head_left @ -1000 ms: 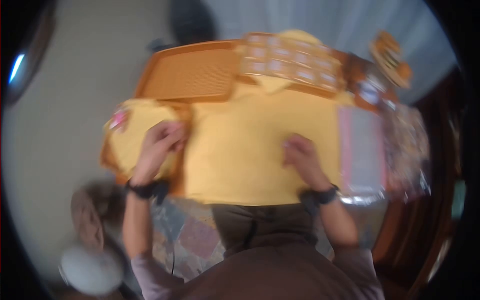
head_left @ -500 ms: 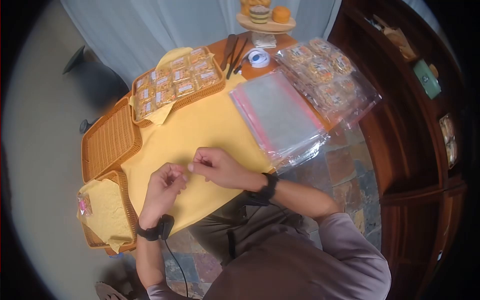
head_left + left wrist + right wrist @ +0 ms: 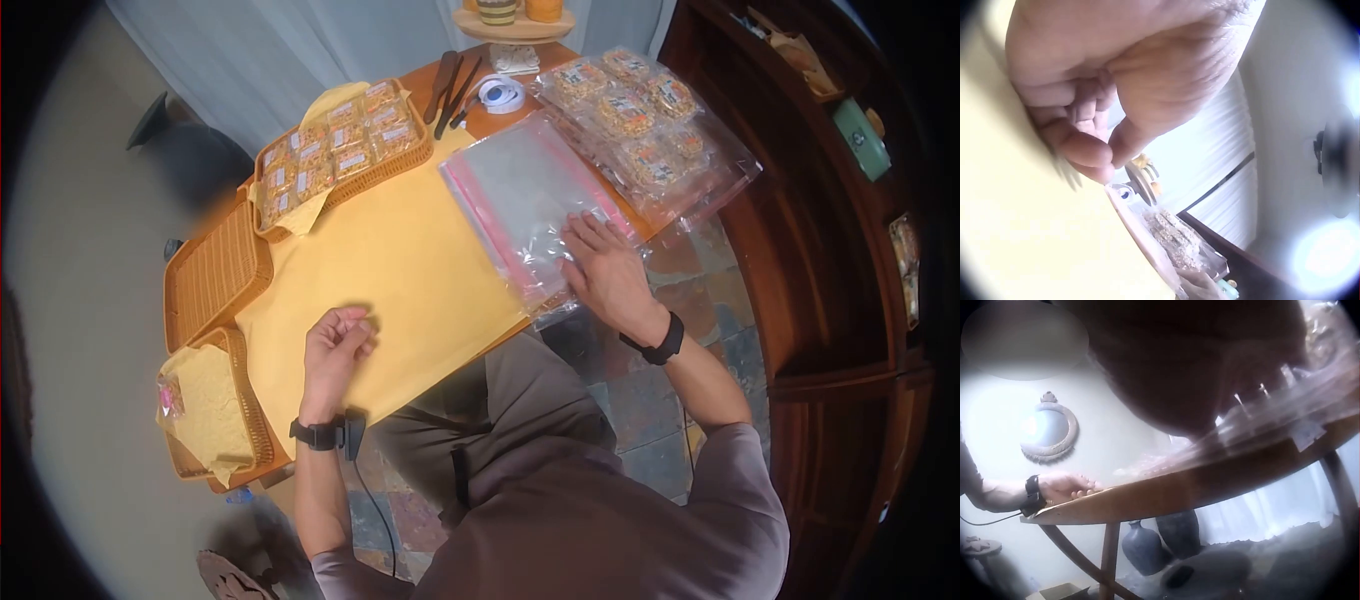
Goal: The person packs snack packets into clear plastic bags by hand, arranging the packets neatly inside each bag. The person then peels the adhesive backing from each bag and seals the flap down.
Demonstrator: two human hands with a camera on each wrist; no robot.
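Observation:
My right hand rests palm down, fingers spread, on the near end of the clear plastic bags with pink edges. In the right wrist view that hand is a dark shape over the shiny plastic. Above the yellow cloth, at its near left part, my left hand has loosely curled fingers. Nothing shows in the left hand in the left wrist view, where thumb and fingertips come close together.
Packed snacks fill a wicker tray at the back; a bare wicker tray and a cloth-lined basket stand left. Bagged round snacks lie back right, near a white tape roll, dark tongs and a wooden stand.
My right hand has moved from beside the left hand rightward onto the plastic bags, and its fingers have spread. The left hand has stayed over the cloth, with little movement.

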